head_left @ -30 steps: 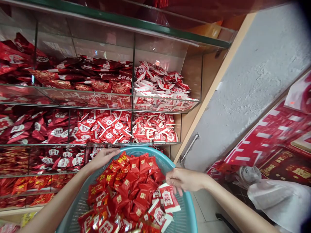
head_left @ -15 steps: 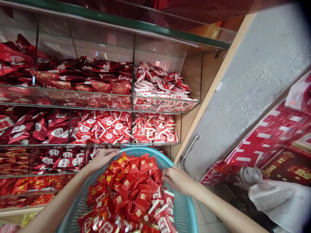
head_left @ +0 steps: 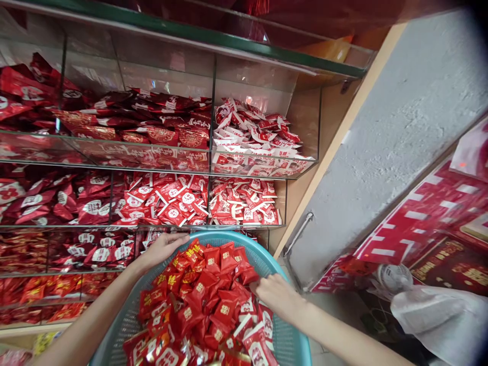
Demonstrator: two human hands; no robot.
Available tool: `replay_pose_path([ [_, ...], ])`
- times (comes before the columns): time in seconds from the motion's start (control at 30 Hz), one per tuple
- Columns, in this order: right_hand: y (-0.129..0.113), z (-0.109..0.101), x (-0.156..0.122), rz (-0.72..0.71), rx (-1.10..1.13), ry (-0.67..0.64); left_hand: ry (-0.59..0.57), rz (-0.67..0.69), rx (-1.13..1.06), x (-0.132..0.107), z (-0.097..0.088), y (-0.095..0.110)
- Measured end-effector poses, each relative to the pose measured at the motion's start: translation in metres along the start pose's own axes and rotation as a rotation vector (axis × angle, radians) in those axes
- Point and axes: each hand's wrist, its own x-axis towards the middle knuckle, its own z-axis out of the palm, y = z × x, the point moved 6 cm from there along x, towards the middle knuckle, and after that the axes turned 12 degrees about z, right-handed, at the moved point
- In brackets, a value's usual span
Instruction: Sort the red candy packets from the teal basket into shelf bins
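Note:
A blue-green plastic basket [head_left: 293,330] full of small wrapped packets [head_left: 202,295] is in front of me. Most packets are red with gold print; several near its right side have red and white wrappers. My left hand [head_left: 164,250] grips the basket's far-left rim, its fingers along the edge. Over the right part of the basket, my right hand [head_left: 275,295] has its fingers curled in against the packets. Whatever those fingers hold, if anything, is hidden.
Glass-fronted shelves [head_left: 133,161] stand right behind the basket, their compartments filled with red packets [head_left: 173,198] and red-and-white packets [head_left: 255,132]. A grey wall [head_left: 412,101] rises at right. Below it are a white fan [head_left: 394,277] and a white plastic bag [head_left: 442,315].
My right hand has moved slightly down and toward me over the packets. My left hand stays on the rim. The view has shifted very slightly.

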Motion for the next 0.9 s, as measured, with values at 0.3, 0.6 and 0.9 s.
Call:
replay_pose_path([
  [0.3, -0.004, 0.007, 0.007, -0.064, -0.077, 0.008, 0.004, 0.016, 0.023, 0.002, -0.001, -0.003],
  [0.6, 0.004, -0.007, -0.009, 0.117, -0.068, -0.104, 0.017, 0.007, 0.013, 0.003, -0.002, -0.007],
  [0.9, -0.019, -0.021, -0.011, -0.12, 0.194, -0.148, 0.019, 0.017, 0.022, 0.001, -0.002, -0.003],
])
